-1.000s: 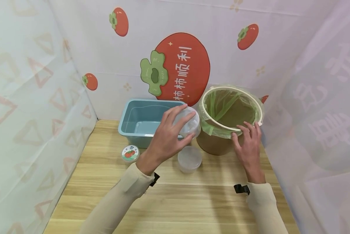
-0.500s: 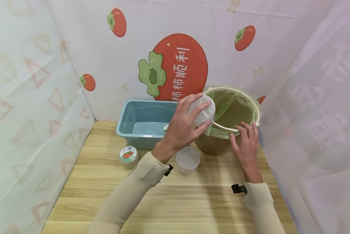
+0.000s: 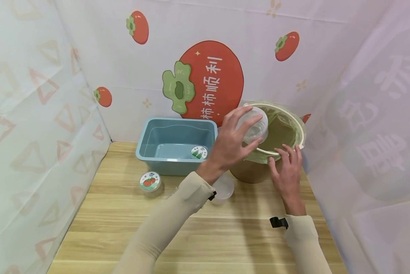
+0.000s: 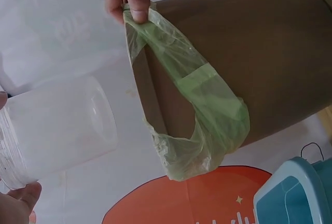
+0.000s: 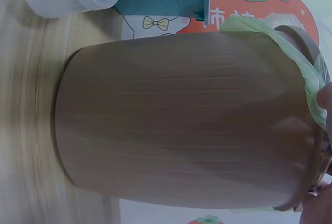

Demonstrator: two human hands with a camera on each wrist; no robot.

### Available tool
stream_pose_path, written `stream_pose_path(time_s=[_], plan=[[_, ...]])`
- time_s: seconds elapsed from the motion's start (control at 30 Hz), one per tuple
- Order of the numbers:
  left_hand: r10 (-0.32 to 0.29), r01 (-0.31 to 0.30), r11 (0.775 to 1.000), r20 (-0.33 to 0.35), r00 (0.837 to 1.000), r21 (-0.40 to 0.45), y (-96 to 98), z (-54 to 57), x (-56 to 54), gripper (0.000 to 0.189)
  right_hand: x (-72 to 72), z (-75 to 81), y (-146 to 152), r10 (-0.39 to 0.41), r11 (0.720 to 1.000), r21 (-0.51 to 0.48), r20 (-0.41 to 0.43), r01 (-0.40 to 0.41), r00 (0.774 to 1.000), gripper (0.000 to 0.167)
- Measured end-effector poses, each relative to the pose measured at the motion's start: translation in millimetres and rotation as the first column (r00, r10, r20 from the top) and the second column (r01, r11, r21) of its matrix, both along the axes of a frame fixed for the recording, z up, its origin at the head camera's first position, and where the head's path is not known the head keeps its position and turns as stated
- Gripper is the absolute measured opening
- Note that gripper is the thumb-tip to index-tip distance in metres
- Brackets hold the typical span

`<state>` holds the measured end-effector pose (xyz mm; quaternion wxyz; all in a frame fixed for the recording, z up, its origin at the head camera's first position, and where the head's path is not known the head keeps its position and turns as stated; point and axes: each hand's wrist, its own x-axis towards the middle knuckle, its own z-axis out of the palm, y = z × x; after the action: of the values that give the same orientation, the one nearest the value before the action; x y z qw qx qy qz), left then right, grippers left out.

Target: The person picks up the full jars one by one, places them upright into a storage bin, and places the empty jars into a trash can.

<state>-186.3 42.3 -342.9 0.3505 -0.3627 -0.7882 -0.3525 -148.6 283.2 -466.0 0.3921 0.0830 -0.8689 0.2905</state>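
Observation:
My left hand holds a clear round plastic tub over the left rim of a brown trash bin. Fingers and thumb span the tub's sides, and in the left wrist view the tub is tilted on its side, apart from the bin. A thin green bag lines the bin and folds over its rim. At the bin's front right, my right hand grips the rim, thumb outside and fingers over the edge. Below my left wrist, a second translucent tub stands on the table, partly hidden.
Left of the bin stands a blue plastic basin. Inside it lies a round item with a green-printed label. In front is a lidded tub with a red fruit label. Printed cloth walls surround the wooden table.
My left hand has carried the tub rightward from beside the basin to over the bin's rim. The labelled item in the basin has come into view. My right hand stays on the rim.

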Motion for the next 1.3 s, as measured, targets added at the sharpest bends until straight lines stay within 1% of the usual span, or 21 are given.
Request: stream_pose_path(time_s=[0.07,0.17,0.33,0.47,0.63,0.87,0.93,1.03,1.13,1.3], plan=[[0.002,-0.002,1.0,-0.006,1.0,0.0,4.5,-2.2,-3.2,0.056,-0.1,-0.4,-1,0.002,1.0,-0.004,0.001,-0.002,1.0,0.032],[0.022,-0.023,1.0,-0.009,1.0,-0.014,12.6,-6.0,-9.4,0.057,-0.3,-0.7,-1,0.006,1.0,-0.006,0.003,-0.006,1.0,0.032],[0.062,-0.063,0.994,-0.013,0.998,-0.092,27.6,-12.3,-19.3,0.056,-0.4,-1.7,-1,0.006,1.0,-0.011,-0.003,-0.006,1.0,0.031],[0.082,-0.077,0.986,0.025,0.996,-0.15,38.0,-17.8,-23.9,0.057,-0.4,-2.6,-1,0.002,1.0,-0.005,0.0,-0.002,1.0,0.032],[0.124,-0.11,0.972,0.056,0.991,-0.209,50.5,-27.8,-29.9,0.057,-1.6,-1.7,-1,0.002,1.0,-0.001,-0.015,-0.002,1.0,0.032],[0.146,-0.12,0.965,0.1,0.984,-0.235,61.8,-45.3,-39.7,0.057,-0.7,-2.3,1,-0.008,1.0,0.009,-0.006,0.008,1.0,0.032],[0.157,-0.124,0.959,0.114,0.981,-0.255,63.7,-49.1,-42.1,0.058,-0.6,-2.7,1,-0.009,1.0,0.011,-0.007,0.009,1.0,0.032],[0.187,-0.14,0.945,0.138,0.973,-0.294,66.5,-53.0,-44.9,0.058,-0.7,-2.8,1,-0.008,1.0,0.017,-0.006,0.008,1.0,0.033],[0.214,-0.144,0.932,0.183,0.96,-0.334,69.0,-55.7,-47.1,0.058,-0.6,-3.5,0,-0.004,1.0,0.015,-0.009,0.004,1.0,0.033],[0.219,-0.104,0.926,0.293,0.931,-0.364,72.1,-56.8,-51.4,0.057,-1.3,-3.4,0,-0.005,1.0,0.016,-0.014,0.006,1.0,0.033]])
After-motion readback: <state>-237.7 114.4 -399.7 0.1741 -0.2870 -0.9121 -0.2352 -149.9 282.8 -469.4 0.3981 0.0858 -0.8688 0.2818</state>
